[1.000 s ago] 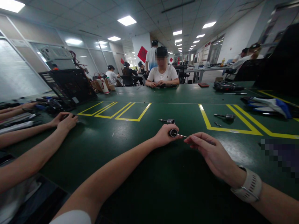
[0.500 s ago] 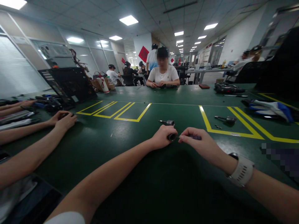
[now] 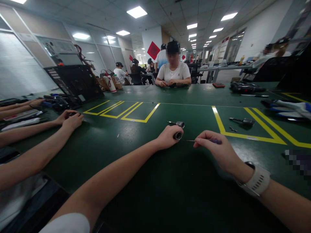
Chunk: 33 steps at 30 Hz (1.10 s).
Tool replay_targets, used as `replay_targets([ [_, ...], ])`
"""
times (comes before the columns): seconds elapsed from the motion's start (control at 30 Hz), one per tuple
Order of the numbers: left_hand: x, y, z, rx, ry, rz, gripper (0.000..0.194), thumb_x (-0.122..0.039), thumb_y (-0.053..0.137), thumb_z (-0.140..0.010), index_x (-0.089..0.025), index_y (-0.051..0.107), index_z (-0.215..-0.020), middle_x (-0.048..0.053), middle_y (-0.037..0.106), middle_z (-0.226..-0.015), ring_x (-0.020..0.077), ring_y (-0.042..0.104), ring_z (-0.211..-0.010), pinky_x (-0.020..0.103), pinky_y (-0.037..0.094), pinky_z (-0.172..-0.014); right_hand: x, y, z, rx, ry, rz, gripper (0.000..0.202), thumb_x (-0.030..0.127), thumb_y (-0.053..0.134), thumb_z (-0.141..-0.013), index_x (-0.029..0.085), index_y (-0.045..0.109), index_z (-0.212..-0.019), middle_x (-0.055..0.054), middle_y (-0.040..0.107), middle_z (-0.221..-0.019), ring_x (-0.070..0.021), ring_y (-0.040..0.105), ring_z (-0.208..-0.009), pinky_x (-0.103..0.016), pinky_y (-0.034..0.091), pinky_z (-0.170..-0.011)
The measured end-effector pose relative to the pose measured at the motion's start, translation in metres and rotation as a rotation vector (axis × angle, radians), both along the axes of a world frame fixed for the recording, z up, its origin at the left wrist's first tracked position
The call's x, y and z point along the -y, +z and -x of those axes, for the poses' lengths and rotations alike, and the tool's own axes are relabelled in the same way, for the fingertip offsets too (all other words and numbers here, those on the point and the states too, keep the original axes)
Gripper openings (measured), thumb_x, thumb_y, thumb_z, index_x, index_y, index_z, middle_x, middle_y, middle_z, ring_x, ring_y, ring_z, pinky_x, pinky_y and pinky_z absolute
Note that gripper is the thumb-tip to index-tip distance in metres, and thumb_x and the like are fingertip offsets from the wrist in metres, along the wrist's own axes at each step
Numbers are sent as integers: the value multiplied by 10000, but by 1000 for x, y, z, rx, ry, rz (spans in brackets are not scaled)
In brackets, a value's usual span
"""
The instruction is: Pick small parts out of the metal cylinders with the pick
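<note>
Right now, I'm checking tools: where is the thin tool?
The thin tool is right of centre in the head view, in the right hand, pointing toward the left hand.

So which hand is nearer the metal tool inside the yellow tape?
Right. The right hand is left of the metal tool and closer to the camera; the left hand is farther left, holding a cylindrical part.

Table (image 3: 145,168): left hand (image 3: 167,137) has socket (image 3: 178,136); right hand (image 3: 213,145) has screwdriver (image 3: 215,141), tip just right of socket mouth. Second socket (image 3: 180,124) on table just behind left hand. Third socket (image 3: 247,122) back right, inside taped bay (image 3: 245,137), small bits (image 3: 233,129) in front of it. Co-worker's hands (image 3: 73,119) left, case (image 3: 73,79) behind them. Another person (image 3: 173,72) across, far edge.
</note>
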<state>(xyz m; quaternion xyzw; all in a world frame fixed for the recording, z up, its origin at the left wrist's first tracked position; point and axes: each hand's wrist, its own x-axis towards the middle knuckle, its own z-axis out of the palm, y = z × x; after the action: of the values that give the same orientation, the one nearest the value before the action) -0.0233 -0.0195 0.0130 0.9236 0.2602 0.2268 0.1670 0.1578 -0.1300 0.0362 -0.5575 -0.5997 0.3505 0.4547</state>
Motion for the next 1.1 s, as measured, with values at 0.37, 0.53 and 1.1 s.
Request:
replay_targets([
  [0.37, 4, 3, 4, 180, -113, 283, 102, -118, 611, -703, -133, 564, -792, 23, 608, -820, 137, 580, -784, 273, 459, -752, -1, -9, 1, 2, -53, 41, 202, 365, 561, -750, 192, 638, -679, -34, 654, -701, -203, 577, -707, -373, 412, -693],
  [0.53, 6, 4, 2, 125, -110, 304, 105, -125, 608, -715, -131, 571, -813, 23, 615, -817, 135, 585, -780, 271, 464, -741, -3, -12, 2, -37, -76, 45, 192, 357, 570, -749, 192, 628, -670, -28, 647, -682, -199, 571, -709, -369, 404, -702],
  [1.1, 8, 4, 0, 123, -71, 326, 181, -192, 681, -702, -140, 546, -812, 6, 598, -819, 131, 568, -782, 279, 447, -739, -4, -18, 2, -107, -102, -33, 222, 340, 552, -789, 201, 594, -621, 1, 588, -614, -177, 537, -647, -353, 388, -676],
])
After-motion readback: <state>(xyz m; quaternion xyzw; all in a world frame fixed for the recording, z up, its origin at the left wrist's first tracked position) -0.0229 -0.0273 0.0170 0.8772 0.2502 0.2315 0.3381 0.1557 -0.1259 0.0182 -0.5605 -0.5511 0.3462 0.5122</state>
